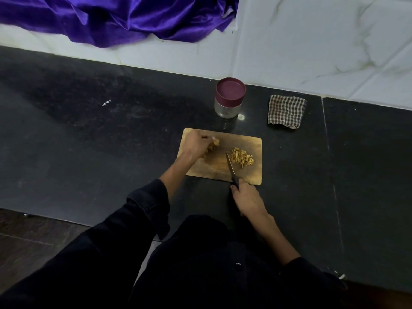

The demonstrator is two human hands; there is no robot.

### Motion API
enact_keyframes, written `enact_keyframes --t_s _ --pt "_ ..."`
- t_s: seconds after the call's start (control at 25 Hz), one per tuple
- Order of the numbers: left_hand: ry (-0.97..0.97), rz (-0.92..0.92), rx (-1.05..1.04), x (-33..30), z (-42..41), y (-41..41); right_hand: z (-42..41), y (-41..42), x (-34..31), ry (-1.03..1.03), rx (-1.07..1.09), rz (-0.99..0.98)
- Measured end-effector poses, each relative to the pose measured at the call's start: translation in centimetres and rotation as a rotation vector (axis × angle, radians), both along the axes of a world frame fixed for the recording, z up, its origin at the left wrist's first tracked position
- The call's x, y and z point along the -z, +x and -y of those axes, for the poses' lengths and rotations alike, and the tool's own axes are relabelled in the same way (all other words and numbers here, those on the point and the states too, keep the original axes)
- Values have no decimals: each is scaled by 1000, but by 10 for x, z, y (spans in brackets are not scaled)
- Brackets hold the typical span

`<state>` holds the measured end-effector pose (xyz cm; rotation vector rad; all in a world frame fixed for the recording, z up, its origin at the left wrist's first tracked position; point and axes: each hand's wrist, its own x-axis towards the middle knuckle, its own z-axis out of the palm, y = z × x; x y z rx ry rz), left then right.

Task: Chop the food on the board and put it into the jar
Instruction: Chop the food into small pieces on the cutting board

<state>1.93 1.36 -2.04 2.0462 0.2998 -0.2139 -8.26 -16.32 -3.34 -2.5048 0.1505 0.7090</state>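
A wooden cutting board lies on the black counter. On its right part sits a small pile of chopped yellowish food. My left hand is over the board's left side and grips uncut pieces of the same food. My right hand holds a black-handled knife at the board's near edge, its blade pointing away over the board beside the pile. A glass jar with a maroon lid on stands behind the board.
A folded checked cloth lies right of the jar. Purple satin fabric drapes over the white tiled wall at the back left. The black counter stretches left and right, with its front edge near my body.
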Motion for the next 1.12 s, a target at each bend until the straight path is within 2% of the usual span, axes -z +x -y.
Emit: enact_keyframes --t_s 0.16,0.32,0.44,0.64,1.12 --pt "13 6 110 12 8 -18 0 0 0 -8 6 -9" --pt "304 206 130 20 19 -37 0 0 0 -15 0 -15" --pt "482 215 235 34 24 -51 -1 1 1 -18 -1 -19" --pt "394 178 167 40 19 -51 -1 1 2 -21 -3 -22" --pt "417 181 142 42 21 -50 -12 9 -3 63 -10 -35"
